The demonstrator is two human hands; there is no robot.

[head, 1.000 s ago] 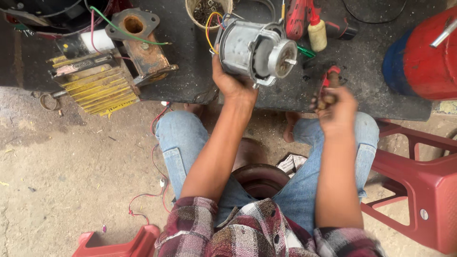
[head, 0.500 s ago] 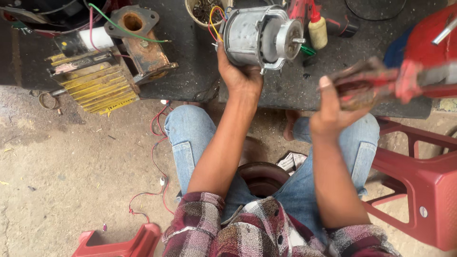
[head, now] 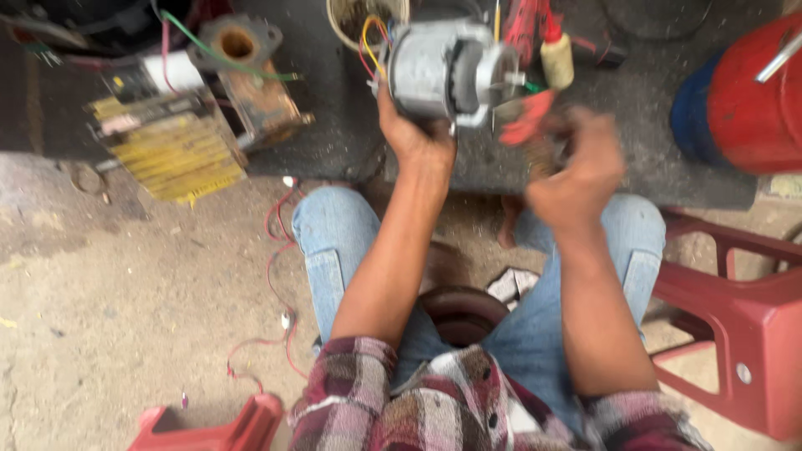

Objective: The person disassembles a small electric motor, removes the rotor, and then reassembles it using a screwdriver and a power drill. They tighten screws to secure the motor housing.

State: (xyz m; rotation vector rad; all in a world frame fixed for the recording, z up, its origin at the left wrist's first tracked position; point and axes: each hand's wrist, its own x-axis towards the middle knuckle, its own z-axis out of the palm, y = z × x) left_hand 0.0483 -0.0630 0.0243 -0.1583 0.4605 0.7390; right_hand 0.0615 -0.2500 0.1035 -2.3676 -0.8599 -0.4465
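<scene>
Up front, the grey motor (head: 447,73) sits in the left hand (head: 415,138), whose grip wraps its underside, held above the dark counter (head: 334,125). Just beside its shaft end, the right hand (head: 576,171) closes around red-handled pliers (head: 528,119), blurred. Below lie bare concrete floor (head: 125,309) and a red stool (head: 735,334).

1 grey motor (head: 447,71), 1 red-handled pliers (head: 525,121), 2 hands, 1 red plastic stool (head: 739,317).
</scene>
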